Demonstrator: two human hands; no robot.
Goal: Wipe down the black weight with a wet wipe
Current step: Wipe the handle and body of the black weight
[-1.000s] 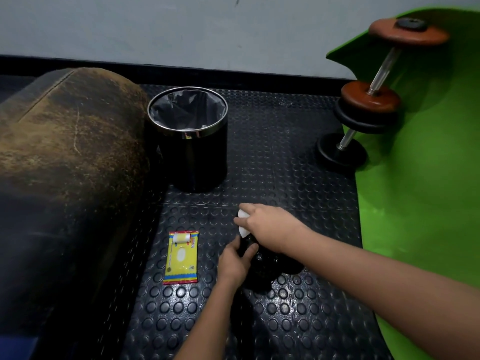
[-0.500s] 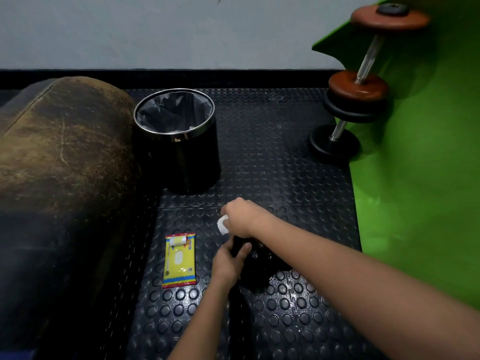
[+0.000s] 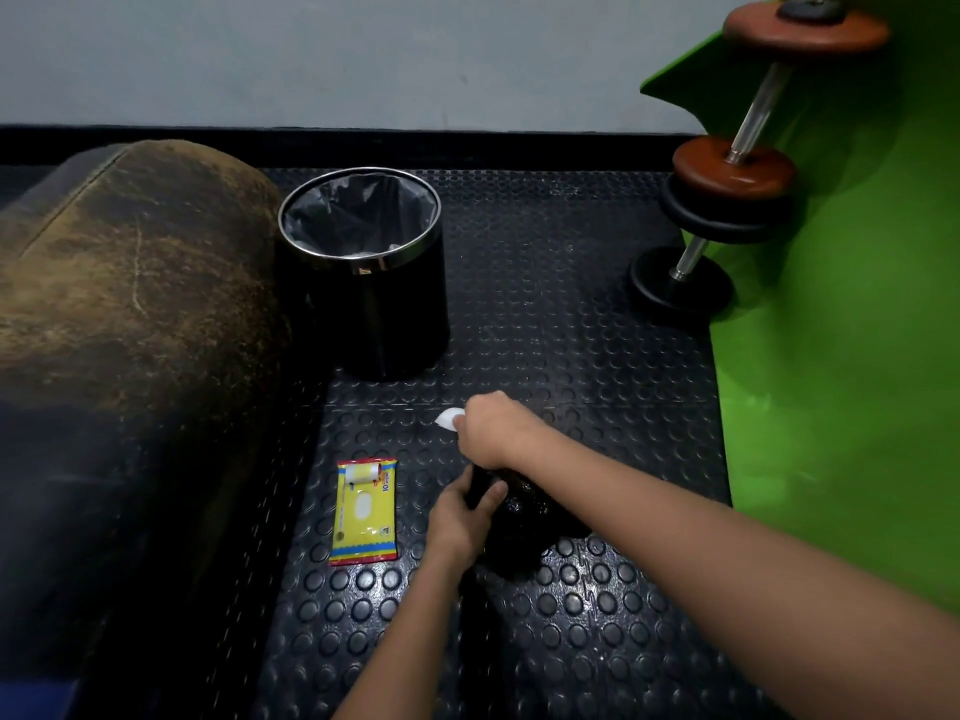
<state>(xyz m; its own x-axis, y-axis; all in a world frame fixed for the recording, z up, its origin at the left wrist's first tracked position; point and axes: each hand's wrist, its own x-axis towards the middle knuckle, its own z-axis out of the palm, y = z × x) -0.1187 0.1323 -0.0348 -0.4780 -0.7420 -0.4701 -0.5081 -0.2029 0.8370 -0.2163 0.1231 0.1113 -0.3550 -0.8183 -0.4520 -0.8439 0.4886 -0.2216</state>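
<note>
The black weight (image 3: 519, 527) stands on the studded floor mat in the lower middle of the head view, mostly hidden under my arms. My left hand (image 3: 460, 517) grips its left side, thumb across the top. My right hand (image 3: 493, 426) is curled above the weight's far end and holds a white wet wipe (image 3: 448, 419), a corner of which pokes out to the left of the knuckles. The yellow wet-wipe pack (image 3: 365, 509) lies flat on the mat just left of my left hand.
A black bin (image 3: 366, 275) with a chrome rim and dark liner stands behind the pack. A worn brown padded roll (image 3: 124, 324) fills the left. A dumbbell (image 3: 727, 174) with brown and black plates leans on a green mat (image 3: 841, 330) at right.
My right hand with the wipe has slid a little left and away over the weight's far end. My left hand keeps its grip on the weight. The camera has shifted slightly.
</note>
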